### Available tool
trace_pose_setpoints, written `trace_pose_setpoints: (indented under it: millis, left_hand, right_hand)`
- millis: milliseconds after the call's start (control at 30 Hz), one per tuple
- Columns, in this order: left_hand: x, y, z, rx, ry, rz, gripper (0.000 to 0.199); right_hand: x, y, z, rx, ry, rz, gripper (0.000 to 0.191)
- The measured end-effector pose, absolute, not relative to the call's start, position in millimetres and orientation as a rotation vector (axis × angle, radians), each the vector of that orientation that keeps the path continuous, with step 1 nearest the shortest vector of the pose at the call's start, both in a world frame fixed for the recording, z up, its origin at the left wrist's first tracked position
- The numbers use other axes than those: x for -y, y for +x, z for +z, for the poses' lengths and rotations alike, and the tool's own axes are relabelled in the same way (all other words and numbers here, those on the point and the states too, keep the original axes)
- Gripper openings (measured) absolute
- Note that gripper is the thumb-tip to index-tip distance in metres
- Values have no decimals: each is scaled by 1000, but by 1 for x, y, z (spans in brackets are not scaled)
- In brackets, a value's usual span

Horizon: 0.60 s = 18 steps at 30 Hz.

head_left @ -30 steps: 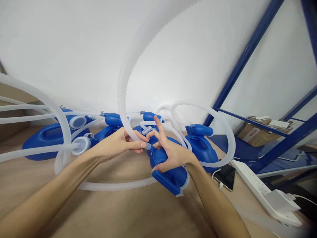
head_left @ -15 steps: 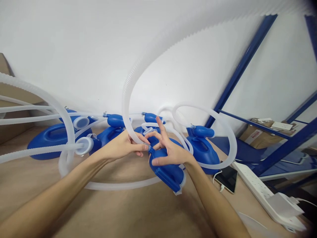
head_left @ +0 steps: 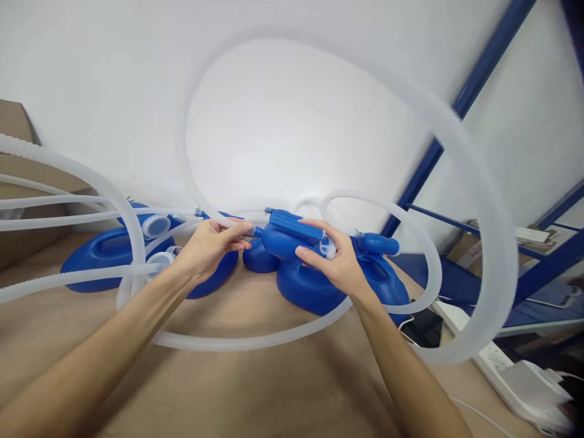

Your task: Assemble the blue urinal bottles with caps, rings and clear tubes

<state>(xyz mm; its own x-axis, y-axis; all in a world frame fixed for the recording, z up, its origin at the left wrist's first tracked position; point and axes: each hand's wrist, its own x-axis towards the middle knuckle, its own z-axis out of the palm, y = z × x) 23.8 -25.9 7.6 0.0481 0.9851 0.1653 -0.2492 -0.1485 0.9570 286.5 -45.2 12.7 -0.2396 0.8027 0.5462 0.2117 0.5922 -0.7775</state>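
My left hand [head_left: 218, 246] is closed, pinching the end of a white corrugated hose [head_left: 203, 204] between thumb and fingers. The hose end meets the ribbed blue spout of a hollow blue plastic urinal head [head_left: 280, 243]; how far it is fitted over the spout cannot be told. My right hand [head_left: 333, 255] grips this head from its right end, beside a translucent cap [head_left: 326, 244]. From the left hand the hose rises in a big loop against the wall and comes down on the right. Behind and below stands a blue jug [head_left: 310, 292], partly hidden by the head.
More blue jugs [head_left: 98, 255] with white hoses line the table [head_left: 255, 389] along the wall. A cardboard box [head_left: 18, 182] is at the left. On the right lie a phone [head_left: 424, 328], a power strip [head_left: 497, 365] and blue shelving [head_left: 424, 176].
Both hands have lifted the urinal head and turned it level, with its capped end now to the right. My right fingers have closed around it. The hose loop has swung lower.
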Motion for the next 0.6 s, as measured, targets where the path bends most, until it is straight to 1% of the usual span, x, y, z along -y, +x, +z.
trace_pose_setpoints:
  millis: [33, 100, 233, 433, 500, 600]
  left_hand:
    - [28, 23, 8, -887, 1191, 1346, 32]
    - [32, 22, 9, -881, 1235, 1252, 37]
    - [33, 23, 9, -899, 1269, 1124, 45]
    - [42, 24, 16, -865, 1459, 1183, 43]
    - [45, 25, 18, -886, 1525, 1198, 46]
    - [45, 29, 16, -924, 1563, 1189, 52]
  right_hand:
    - [44, 283, 10, 1688, -838, 768, 48]
    - [41, 281, 6, 1570, -814, 925, 45]
    - [34, 285, 5, 1486, -790, 1075, 49]
    - [34, 273, 5, 1200, -820, 1317, 55]
    - [34, 271, 6, 1142, -818, 1404, 56]
    - [35, 277, 8, 1207, -836, 1378, 56]
